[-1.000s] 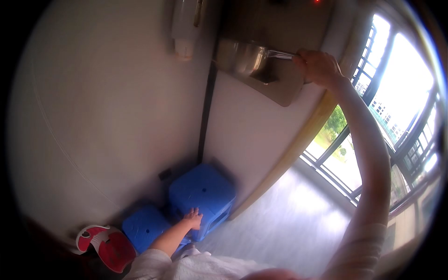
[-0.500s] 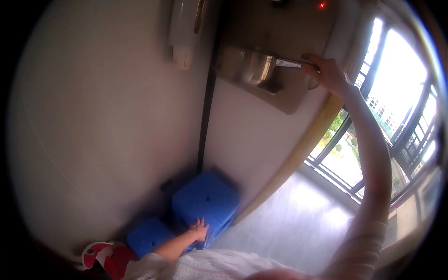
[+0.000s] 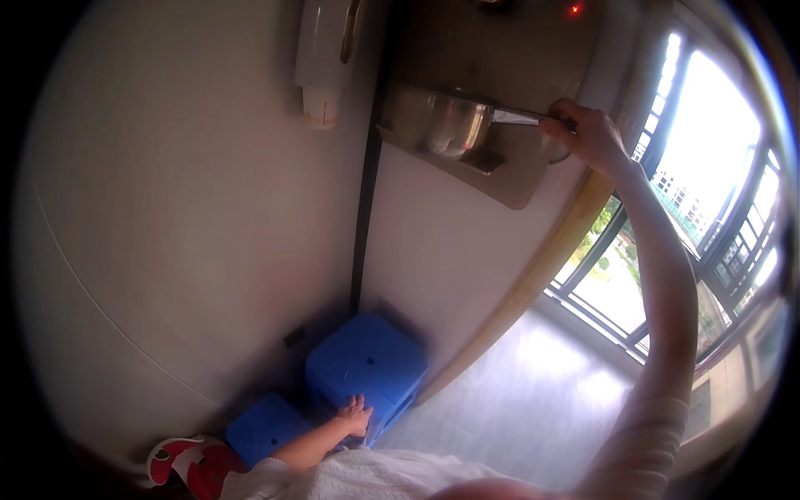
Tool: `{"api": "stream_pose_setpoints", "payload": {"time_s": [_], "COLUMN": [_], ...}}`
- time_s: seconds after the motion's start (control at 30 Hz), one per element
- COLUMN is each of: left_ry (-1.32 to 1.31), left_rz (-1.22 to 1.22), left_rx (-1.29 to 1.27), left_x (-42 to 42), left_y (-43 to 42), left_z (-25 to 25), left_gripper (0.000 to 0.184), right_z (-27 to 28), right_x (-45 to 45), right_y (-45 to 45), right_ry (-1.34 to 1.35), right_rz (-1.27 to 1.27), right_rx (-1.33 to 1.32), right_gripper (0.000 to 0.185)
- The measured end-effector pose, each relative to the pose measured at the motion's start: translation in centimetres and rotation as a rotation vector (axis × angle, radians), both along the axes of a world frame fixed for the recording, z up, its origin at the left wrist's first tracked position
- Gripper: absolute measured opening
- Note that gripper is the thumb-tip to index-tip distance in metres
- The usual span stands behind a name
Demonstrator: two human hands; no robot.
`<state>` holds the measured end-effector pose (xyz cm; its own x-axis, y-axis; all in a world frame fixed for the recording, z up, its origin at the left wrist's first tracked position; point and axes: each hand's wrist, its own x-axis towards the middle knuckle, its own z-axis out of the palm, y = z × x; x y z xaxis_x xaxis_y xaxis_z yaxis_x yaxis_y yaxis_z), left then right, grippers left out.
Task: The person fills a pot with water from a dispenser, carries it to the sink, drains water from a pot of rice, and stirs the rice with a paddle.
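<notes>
At the upper middle, a shiny steel saucepan (image 3: 458,125) sits over the small drip tray of a dark metal wall unit (image 3: 517,50). My right hand (image 3: 583,133) is closed around the end of the saucepan's handle (image 3: 518,117), with the arm stretched up along the right side. Low in the view, my left hand (image 3: 357,417) hangs in front of a blue plastic stool (image 3: 367,350), fingers apart and holding nothing. Whether it touches the stool, I cannot tell. The inside of the saucepan is hidden.
A white dispenser (image 3: 327,50) is fixed on the left wall. Beside the taller stool stands a second blue stool (image 3: 265,425), near a red and white object (image 3: 187,462). A window (image 3: 708,142) fills the right side. A red light (image 3: 575,9) glows on the unit.
The view has shifted slightly and become sharper. My right hand still grips the saucepan's handle, and my left hand stays low by the stool.
</notes>
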<state>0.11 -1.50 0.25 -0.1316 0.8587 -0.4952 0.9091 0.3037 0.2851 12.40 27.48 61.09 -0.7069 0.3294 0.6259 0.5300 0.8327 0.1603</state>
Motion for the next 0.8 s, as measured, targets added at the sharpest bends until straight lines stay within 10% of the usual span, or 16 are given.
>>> {"api": "stream_pose_setpoints", "payload": {"time_s": [0.8], "left_ry": [-0.003], "left_rz": [-0.003], "left_rx": [-0.047], "left_x": [-0.16], "left_y": [0.02], "left_z": [0.57], "left_gripper": [0.068], "right_z": [-0.04], "right_x": [-0.01], "right_y": [-0.13], "right_ry": [-0.032], "right_rz": [-0.02], "right_rx": [0.0], "right_gripper": [0.044]}}
